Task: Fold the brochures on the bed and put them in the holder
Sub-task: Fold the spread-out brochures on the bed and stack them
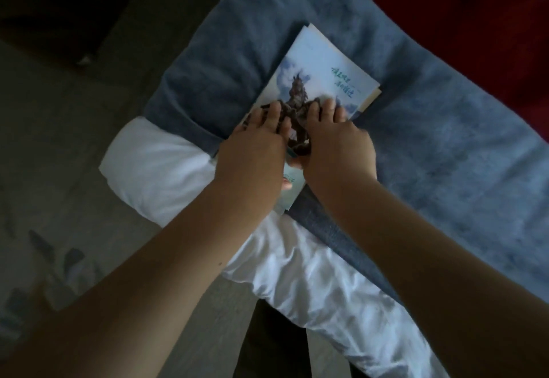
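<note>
- Head view: the top brochure [319, 65], pale blue with a dark statue printed on it, lies flat near the corner of the bed and slants away to the upper right.
- Paler edges of more sheets [373, 98] peek out under its far right side, so it likely tops a small pile waiting its turn.
- The left hand [252, 148] lies palm-down on the near left part of the brochure. Its fingers [274, 113] are straight and spread on the paper, pressing, not gripping.
- The right hand [338, 145] does the same just beside it, fingers flat on the print. Both thumbs sit low between the palms, and whether they reach under the near flap is unclear.
- Two flat hands side by side suit pinning the sheet and firming a crease. The soft bedding gives little backing, which probably explains the broad pressure.
- Under the paper is a blue blanket [430, 154], with a white sheet [160, 166] wrapped round the mattress corner below it.
- Further out are a grey floor [59, 139] on the left and a red cover [475, 20] at the top right.
- No holder is in sight, so folding looks like the step in hand.
</note>
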A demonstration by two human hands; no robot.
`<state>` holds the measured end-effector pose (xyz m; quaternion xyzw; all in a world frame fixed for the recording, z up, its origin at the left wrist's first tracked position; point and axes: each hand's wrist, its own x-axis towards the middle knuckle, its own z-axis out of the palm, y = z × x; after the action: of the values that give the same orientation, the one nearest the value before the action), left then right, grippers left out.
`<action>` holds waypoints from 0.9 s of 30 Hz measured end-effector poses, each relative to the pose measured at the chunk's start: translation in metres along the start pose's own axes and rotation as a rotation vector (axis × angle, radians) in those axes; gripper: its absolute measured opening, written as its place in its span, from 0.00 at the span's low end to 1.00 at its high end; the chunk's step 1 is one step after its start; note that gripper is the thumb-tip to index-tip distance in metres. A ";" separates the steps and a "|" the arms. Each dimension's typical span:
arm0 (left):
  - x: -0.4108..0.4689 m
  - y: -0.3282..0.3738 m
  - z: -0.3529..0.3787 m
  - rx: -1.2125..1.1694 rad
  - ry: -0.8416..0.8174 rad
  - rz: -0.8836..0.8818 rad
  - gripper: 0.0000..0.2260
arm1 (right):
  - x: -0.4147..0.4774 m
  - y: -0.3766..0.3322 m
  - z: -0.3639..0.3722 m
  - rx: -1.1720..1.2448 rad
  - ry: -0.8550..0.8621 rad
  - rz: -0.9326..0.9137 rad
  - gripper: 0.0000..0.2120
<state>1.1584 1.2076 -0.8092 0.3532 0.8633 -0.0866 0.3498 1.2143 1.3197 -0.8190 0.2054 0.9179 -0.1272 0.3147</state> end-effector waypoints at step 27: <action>-0.036 0.195 0.079 0.055 0.348 0.063 0.32 | -0.150 0.206 0.105 0.141 0.404 -0.102 0.28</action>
<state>1.3503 1.2995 -0.8248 0.3994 0.8966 -0.0368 0.1878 1.4715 1.4190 -0.8270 0.2015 0.9603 -0.1634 0.1025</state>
